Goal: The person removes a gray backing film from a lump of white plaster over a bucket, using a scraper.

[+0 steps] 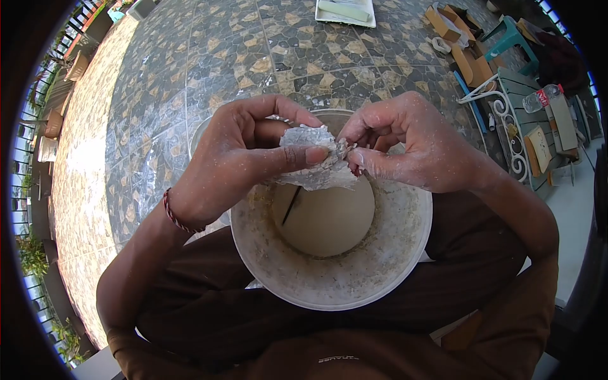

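Over a whitish bucket [329,288], my left hand [244,142] pinches a grey-white, crumbly, flaky piece [316,176] between thumb and fingers. The fingers of my right hand [408,145] are closed on its right edge, where the material looks lumpy and torn. Both hands are speckled with pale bits. Below them the bucket holds a cloudy beige liquid [335,221], and a thin dark stick [291,204] slants in it at the left. Residue coats the inner wall. The hands and the piece hide part of the bucket's far side.
The bucket stands between my legs on a patterned tile floor [240,57]. Ahead lies a white tray [345,12] with a pale green block. To the right are a green bench [519,95] with a plastic bottle [542,98], cardboard boxes [443,24] and a teal stool [512,41].
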Action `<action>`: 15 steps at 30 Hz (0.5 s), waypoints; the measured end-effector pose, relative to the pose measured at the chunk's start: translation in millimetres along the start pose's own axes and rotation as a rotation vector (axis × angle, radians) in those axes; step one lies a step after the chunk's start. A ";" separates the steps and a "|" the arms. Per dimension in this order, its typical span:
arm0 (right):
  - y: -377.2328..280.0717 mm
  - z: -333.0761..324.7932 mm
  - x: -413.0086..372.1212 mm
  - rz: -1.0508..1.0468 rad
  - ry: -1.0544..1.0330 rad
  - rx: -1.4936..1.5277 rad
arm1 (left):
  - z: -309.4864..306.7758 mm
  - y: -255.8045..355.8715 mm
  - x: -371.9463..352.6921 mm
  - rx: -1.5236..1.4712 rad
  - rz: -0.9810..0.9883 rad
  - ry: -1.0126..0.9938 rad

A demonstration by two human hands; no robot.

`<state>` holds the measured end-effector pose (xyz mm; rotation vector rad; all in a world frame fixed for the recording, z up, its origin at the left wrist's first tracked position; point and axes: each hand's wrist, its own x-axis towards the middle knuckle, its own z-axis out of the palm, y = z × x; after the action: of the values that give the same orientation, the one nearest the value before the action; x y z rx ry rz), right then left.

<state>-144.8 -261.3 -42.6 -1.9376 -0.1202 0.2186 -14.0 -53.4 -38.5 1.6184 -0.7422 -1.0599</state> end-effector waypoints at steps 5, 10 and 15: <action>9.4 4.1 0.0 -0.032 0.078 0.080 | -5.1 -4.0 1.4 0.018 0.018 -0.016; -1.7 0.6 -1.1 -0.009 0.003 0.005 | -2.2 -1.3 -0.1 -0.071 -0.007 -0.029; 0.2 1.5 0.5 0.011 0.022 -0.036 | -3.0 -1.2 1.0 -0.084 -0.003 -0.057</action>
<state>-144.6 -259.9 -43.4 -1.9761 -0.0995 0.2033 -10.9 -52.7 -39.7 1.5237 -0.7234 -1.1291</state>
